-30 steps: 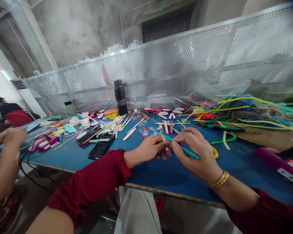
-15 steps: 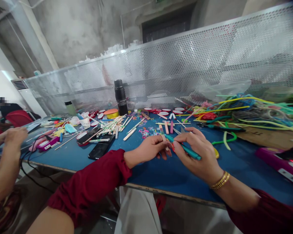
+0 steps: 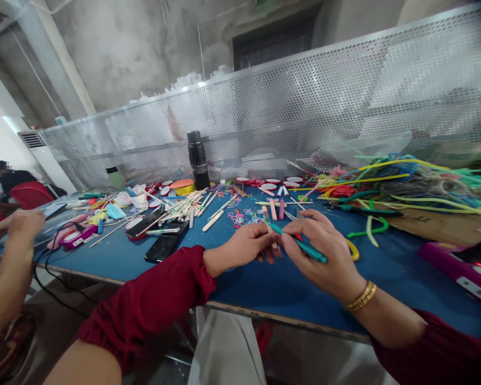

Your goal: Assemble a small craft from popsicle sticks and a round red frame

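Note:
My left hand (image 3: 244,247) and my right hand (image 3: 324,251) meet just above the blue table (image 3: 264,283). A teal-handled tool (image 3: 304,247) lies across the fingers of my right hand, which are closed round it. The thumb and fingers of my left hand pinch a small pale stick (image 3: 269,229) at the tool's tip; a bit of red shows between the two hands. Both arms wear dark red sleeves, and a gold bangle (image 3: 361,297) circles my right wrist.
Craft sticks (image 3: 192,206), coloured rubber bands (image 3: 242,216), two phones (image 3: 160,246) and a black flask (image 3: 198,159) lie further back. Coloured tubing (image 3: 404,184) is heaped at the right, above a pink device (image 3: 457,267). Another person's hands (image 3: 20,224) work at the left. A perforated metal screen (image 3: 304,107) backs the table.
My hands have barely shifted; the right hand with the teal tool wobbled slightly against the left. The other person's hand at the left moved a little.

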A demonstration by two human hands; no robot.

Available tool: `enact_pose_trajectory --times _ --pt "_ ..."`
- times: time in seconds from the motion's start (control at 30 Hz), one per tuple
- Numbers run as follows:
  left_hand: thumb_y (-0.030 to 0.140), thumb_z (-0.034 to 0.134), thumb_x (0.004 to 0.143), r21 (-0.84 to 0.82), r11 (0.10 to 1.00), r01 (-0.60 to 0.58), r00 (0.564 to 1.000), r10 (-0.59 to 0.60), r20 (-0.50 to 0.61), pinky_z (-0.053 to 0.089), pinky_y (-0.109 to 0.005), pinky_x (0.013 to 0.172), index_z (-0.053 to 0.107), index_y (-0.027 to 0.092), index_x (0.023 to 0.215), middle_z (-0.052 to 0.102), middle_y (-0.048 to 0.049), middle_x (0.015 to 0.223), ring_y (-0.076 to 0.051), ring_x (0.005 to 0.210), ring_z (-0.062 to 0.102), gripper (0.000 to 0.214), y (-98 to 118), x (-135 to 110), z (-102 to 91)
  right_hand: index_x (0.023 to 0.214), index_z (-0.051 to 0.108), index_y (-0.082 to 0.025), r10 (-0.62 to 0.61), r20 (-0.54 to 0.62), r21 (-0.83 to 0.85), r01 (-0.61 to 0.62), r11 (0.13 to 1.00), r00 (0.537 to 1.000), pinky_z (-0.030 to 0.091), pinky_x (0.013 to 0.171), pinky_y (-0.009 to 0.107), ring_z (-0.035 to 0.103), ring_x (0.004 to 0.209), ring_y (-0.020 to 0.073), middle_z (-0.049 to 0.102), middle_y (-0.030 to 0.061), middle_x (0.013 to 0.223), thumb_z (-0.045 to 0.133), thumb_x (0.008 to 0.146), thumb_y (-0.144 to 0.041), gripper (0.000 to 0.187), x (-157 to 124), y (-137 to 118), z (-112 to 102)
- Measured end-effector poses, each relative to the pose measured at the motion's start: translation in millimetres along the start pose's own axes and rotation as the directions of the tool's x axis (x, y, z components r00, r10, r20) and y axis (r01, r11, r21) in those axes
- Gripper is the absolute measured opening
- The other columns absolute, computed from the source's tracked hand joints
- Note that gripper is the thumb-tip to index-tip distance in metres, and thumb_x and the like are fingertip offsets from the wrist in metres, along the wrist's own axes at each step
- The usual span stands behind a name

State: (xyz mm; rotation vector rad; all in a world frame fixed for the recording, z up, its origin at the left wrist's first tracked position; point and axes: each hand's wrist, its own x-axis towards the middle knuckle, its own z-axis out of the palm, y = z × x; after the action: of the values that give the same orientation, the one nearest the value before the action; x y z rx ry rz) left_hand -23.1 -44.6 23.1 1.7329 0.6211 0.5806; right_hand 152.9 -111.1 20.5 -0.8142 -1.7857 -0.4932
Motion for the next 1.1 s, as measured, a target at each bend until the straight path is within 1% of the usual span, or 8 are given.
enact_pose_trajectory --times 0.13,0.3,0.53,0.8,0.93,1.1 --pt "0.066 0.067 0.090 -0.007 1.000 -0.003 1.000 0.003 0.002 0.042 -0.021 0.052 0.058 0.017 0.084 0.070 -0.0022 0.075 -0.010 0.058 0.063 0.050 -1.2 0.5 -0.2 0.093 0.060 -0.026 -0.003 -0.010 -0.012 0.002 1.000 1.000 0.052 0.098 0.046 0.067 0.065 0.0167 0.072 -0.0032 0.077 0.068 0.091 -0.017 0.013 -1.3 1.2 0.7" --pt "0.069 0.068 0.086 -0.012 1.000 -0.019 1.000 0.019 0.016 0.041 -0.021 0.051 0.057 0.018 0.082 0.065 0.0008 0.067 -0.009 0.054 0.060 0.053 -0.4 0.0 -0.1 0.092 0.059 -0.026 -0.009 -0.005 -0.003 0.009 1.000 1.000 0.052 0.098 0.046 0.066 0.064 0.0160 0.071 -0.0036 0.076 0.068 0.091 -0.016 0.014 -2.3 2.3 1.2" --pt "0.069 0.067 0.087 0.000 1.000 -0.012 1.000 0.012 0.005 0.041 -0.021 0.052 0.057 0.018 0.081 0.063 0.0012 0.066 -0.009 0.054 0.059 0.052 0.7 -0.9 0.4 0.090 0.059 -0.026 -0.003 0.011 -0.010 0.003 1.000 1.000 0.052 0.097 0.046 0.066 0.064 0.0161 0.072 -0.0038 0.074 0.067 0.091 -0.016 0.012 -0.9 1.5 0.4" --pt "0.070 0.068 0.085 -0.010 0.999 -0.032 0.999 0.032 0.005 0.042 -0.020 0.052 0.058 0.017 0.088 0.070 -0.0029 0.081 -0.009 0.060 0.064 0.054 -6.7 1.6 -2.5 0.088 0.060 -0.026 0.013 -0.009 -0.033 -0.014 0.999 1.000 0.052 0.098 0.045 0.067 0.062 0.0167 0.072 -0.0040 0.073 0.067 0.090 -0.018 0.011 -0.8 1.7 -0.9" --pt "0.068 0.067 0.087 -0.014 1.000 -0.026 1.000 0.026 0.003 0.042 -0.020 0.052 0.060 0.016 0.089 0.070 -0.0028 0.081 -0.009 0.059 0.063 0.052 -5.7 1.4 -2.2 0.087 0.058 -0.026 0.011 -0.012 -0.063 -0.011 0.998 1.000 0.052 0.098 0.046 0.066 0.062 0.0164 0.071 -0.0037 0.073 0.065 0.091 -0.017 0.012 -1.9 2.8 -1.1" --pt "0.067 0.068 0.087 -0.037 0.999 -0.038 0.999 0.038 0.010 0.041 -0.020 0.051 0.061 0.016 0.089 0.069 -0.0025 0.081 -0.009 0.058 0.063 0.051 -4.3 1.1 -2.0 0.087 0.059 -0.026 0.011 -0.016 -0.051 -0.012 0.999 1.000 0.052 0.098 0.046 0.066 0.062 0.0162 0.071 -0.0043 0.073 0.066 0.090 -0.017 0.012 -2.3 3.7 -0.9"
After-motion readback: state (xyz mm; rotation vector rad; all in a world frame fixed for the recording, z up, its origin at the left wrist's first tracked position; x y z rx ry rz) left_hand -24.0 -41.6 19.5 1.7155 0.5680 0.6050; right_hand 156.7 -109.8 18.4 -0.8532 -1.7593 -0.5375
